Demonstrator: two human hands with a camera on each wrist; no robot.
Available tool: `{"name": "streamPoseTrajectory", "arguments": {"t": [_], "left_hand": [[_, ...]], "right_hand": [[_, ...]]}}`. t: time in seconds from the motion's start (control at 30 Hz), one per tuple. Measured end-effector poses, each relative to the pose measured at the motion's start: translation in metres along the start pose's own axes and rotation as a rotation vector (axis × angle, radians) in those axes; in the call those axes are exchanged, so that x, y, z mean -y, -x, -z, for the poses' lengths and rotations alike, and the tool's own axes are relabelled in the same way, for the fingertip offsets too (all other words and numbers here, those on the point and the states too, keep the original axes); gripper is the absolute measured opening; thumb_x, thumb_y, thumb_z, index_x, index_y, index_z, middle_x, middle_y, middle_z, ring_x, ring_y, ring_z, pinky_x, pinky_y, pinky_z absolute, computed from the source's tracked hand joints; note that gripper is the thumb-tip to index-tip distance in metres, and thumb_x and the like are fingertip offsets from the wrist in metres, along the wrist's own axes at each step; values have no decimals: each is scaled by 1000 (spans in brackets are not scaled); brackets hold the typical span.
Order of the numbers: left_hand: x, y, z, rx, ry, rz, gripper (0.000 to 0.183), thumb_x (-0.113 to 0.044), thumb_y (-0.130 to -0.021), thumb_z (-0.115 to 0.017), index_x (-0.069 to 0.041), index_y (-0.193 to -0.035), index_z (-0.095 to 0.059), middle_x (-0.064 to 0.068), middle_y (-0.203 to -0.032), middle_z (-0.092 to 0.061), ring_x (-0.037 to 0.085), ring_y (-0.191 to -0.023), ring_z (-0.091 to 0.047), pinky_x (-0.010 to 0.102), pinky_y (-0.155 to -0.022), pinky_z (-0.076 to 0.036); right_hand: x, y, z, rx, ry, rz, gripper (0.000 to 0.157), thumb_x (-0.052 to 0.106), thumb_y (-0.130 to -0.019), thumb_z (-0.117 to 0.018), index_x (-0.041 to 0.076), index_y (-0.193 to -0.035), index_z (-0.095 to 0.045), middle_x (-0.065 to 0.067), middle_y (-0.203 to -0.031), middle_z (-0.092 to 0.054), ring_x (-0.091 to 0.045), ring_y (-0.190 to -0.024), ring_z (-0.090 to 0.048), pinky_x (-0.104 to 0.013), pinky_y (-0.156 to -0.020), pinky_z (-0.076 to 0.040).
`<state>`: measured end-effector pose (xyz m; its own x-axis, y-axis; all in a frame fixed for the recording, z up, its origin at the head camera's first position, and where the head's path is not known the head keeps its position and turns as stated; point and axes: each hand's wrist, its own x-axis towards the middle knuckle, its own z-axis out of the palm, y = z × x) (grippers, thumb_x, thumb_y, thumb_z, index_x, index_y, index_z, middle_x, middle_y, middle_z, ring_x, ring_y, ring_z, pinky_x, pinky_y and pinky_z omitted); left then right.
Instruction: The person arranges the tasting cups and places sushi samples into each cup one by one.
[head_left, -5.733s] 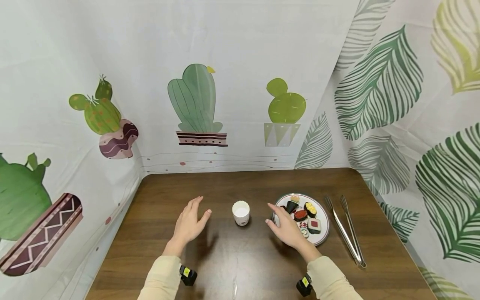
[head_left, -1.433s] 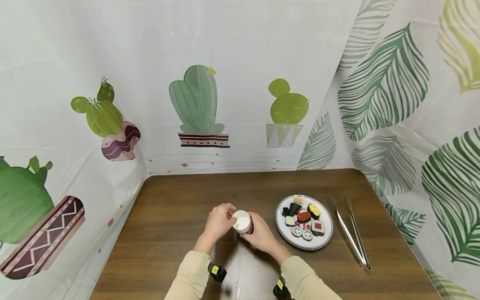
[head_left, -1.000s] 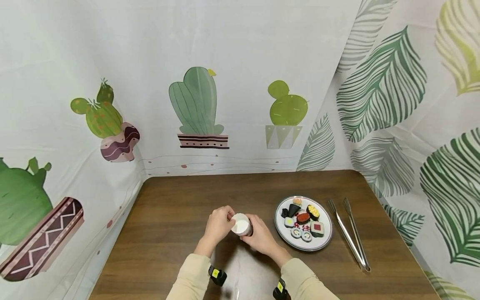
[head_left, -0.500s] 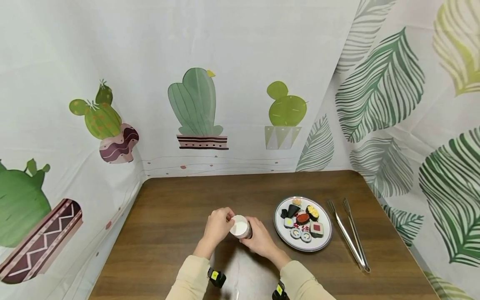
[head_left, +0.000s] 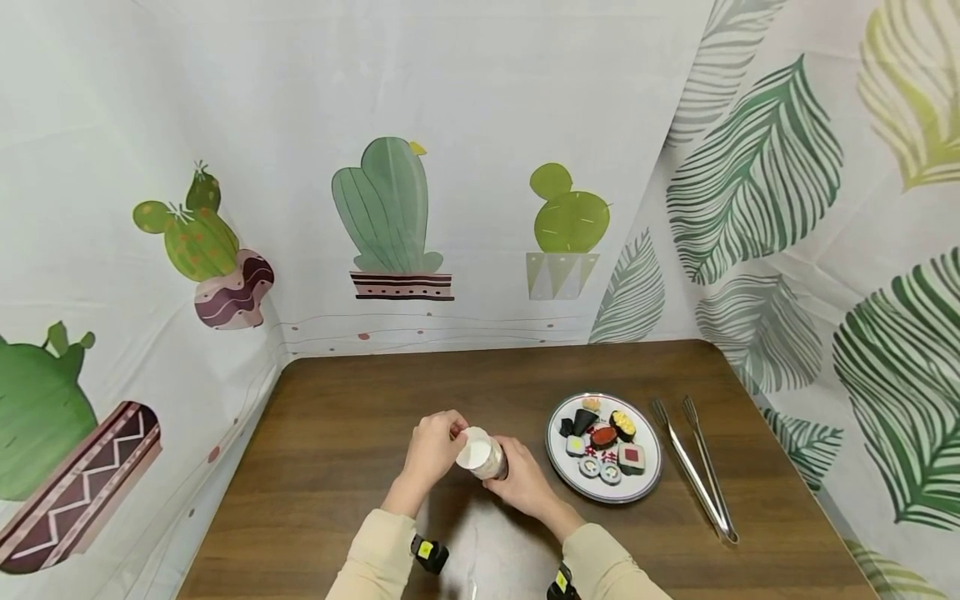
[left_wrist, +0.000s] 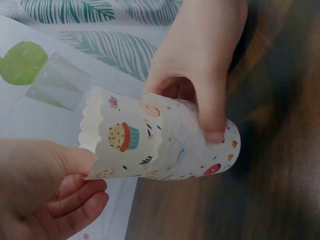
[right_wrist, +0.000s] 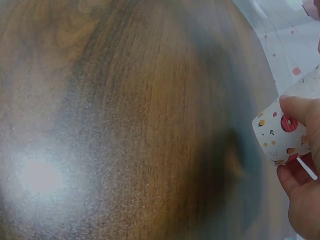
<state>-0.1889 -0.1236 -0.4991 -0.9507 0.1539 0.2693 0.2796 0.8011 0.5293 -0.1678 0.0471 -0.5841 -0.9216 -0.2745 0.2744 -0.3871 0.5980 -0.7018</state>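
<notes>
Scalloped paper baking cups are nested together, tilted above the table in front of me. My left hand [head_left: 433, 450] pinches the rim of the inner cup [left_wrist: 125, 135] between thumb and fingers. That cup, printed with cupcakes, stands partway out of the outer cup [left_wrist: 225, 145]. Around the outer cup's lower part curl the thumb and fingers of my right hand [head_left: 525, 483]. The right wrist view shows the cup's printed base [right_wrist: 272, 132] between them. How many cups are nested is hidden.
Right of my hands lies a round plate [head_left: 555, 458] of sushi pieces. Metal tongs [head_left: 693, 475] rest beside it, near the wooden table's [head_left: 337, 400] right edge. A patterned cloth [head_left: 480, 83] hangs behind the table and along its sides.
Both hands have come from apart onto the cups, which stood upright on the table. The cups have since tilted left, and the inner one has slid partly out.
</notes>
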Motion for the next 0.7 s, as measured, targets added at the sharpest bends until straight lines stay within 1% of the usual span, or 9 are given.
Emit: {"name": "streamPoseTrajectory", "arguments": {"t": [0.23,0.37,0.5,0.7], "left_hand": [[0,-4,11,-4,-30,-9,8,-7,-73,-70,-14,-74,-66,-7,-66,-61,7,-60,-56,24,-55,-44],[3,-7,20,-13,-45,4,7,-7,-74,-70,-13,-75,-66,-6,-66,-60,8,-59,-55,25,-53,-43],[11,-10,26,-18,-66,36,7,-9,-75,-70,-15,-73,-65,-7,-65,-59,8,-59,-54,27,-53,-43],[28,-12,32,-27,-76,92,8,-12,-76,-69,-16,-72,-63,-7,-65,-59,11,-58,-53,29,-52,-43]], "right_hand": [[-3,1,-1,0,-5,-2,65,17,-62,-81,5,-119,-51,-9,-110,-58,-26,-102,-55,-42,-88,-44],[-4,2,2,-16,-17,-7,65,15,-62,-81,4,-119,-52,-10,-109,-59,-27,-101,-56,-43,-87,-45],[-5,1,4,-28,15,-3,65,15,-62,-81,2,-118,-52,-12,-107,-59,-28,-100,-57,-44,-85,-45],[-6,3,6,-9,13,-40,65,17,-63,-81,3,-119,-51,-12,-108,-58,-29,-102,-55,-44,-88,-45]]}}
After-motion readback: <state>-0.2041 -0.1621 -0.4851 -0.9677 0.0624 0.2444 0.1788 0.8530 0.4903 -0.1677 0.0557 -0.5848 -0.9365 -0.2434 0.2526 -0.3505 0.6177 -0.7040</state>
